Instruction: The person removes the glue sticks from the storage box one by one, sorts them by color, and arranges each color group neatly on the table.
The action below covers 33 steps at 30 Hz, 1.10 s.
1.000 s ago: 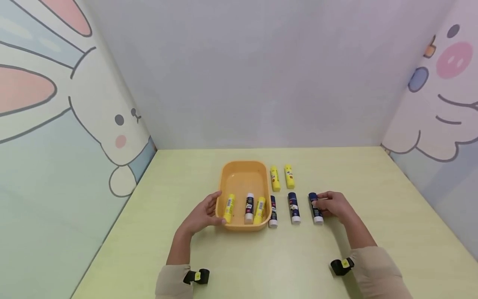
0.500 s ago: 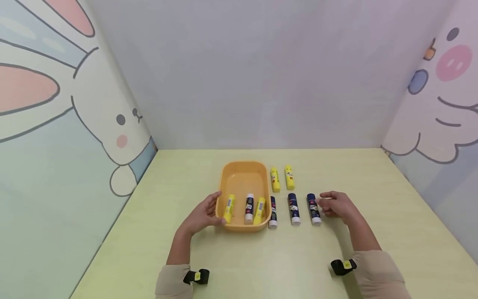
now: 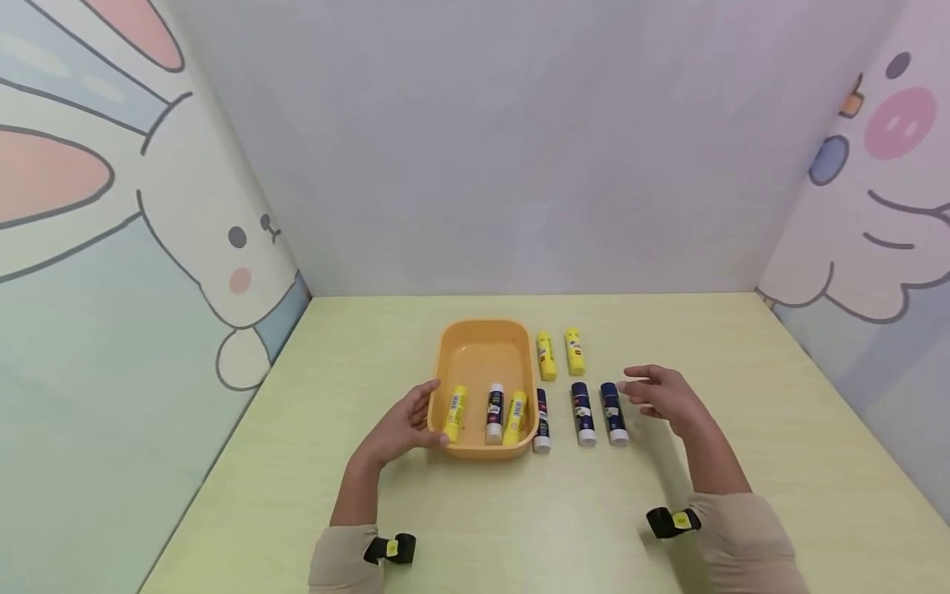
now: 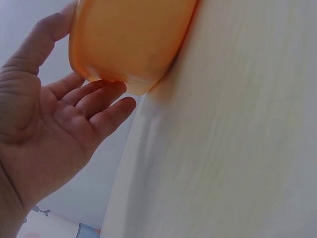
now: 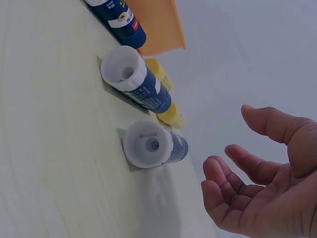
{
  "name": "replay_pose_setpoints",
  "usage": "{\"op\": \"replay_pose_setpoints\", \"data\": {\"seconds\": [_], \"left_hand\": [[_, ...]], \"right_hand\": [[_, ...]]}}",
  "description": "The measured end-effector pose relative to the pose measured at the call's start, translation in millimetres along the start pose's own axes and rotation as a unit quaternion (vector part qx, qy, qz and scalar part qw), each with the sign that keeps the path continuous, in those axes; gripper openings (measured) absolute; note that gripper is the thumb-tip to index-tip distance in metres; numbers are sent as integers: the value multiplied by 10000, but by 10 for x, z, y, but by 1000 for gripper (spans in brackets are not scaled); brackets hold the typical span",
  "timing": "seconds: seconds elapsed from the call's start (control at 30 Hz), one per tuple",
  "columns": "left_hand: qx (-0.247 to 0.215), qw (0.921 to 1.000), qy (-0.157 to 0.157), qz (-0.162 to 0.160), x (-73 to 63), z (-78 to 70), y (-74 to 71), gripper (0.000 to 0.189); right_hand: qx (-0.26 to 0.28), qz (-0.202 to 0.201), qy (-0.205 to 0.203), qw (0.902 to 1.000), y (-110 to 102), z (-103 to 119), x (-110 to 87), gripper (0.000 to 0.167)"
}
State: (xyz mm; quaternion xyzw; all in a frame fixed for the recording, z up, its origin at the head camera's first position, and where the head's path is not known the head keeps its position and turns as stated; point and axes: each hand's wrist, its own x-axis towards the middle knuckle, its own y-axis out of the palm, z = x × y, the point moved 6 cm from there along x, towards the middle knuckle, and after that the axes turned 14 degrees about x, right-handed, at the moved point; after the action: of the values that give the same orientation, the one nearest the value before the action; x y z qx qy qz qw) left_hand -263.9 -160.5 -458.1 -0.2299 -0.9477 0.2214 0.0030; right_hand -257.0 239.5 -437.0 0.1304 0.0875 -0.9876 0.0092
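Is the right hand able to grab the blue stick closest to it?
Most likely yes: the right hand holds nothing, it's just beside that blue stick, and nothing seems to block the way.

Orange tray (image 3: 484, 355) w/ 3 glue sticks (image 3: 495, 412); rightmost navy/wht stick (image 3: 613, 415) flat, R of tray

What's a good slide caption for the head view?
Left hand gripping an orange tray with three glue sticks inside; right hand near five more lying on the table.

On the desk (image 3: 371, 346), three sticks (image 3: 495, 414) are lying in the tray (image 3: 486, 351); right of it, three more (image 3: 583, 414) are lying, two others (image 3: 575, 352) behind.
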Motion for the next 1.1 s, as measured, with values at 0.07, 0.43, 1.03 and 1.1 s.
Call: {"op": "replay_pose_setpoints", "data": {"seconds": [0.07, 0.43, 1.03, 1.1], "left_hand": [[12, 10000, -14, 2, -6, 10, -1, 97], [-25, 9999, -73, -67, -12, 13, -9, 97], [-78, 9999, -71, -65, -6, 15, -11, 95], [-59, 9999, -88, -75, -6, 12, -7, 95]], "right_hand": [[15, 15, 68, 10000, 31, -15, 13, 65], [-133, 176, 165, 9996, 166, -27, 27, 54], [713, 276, 253, 9968, 273, 25, 110, 52], [702, 242, 306, 9968, 264, -5, 123, 52]]}}
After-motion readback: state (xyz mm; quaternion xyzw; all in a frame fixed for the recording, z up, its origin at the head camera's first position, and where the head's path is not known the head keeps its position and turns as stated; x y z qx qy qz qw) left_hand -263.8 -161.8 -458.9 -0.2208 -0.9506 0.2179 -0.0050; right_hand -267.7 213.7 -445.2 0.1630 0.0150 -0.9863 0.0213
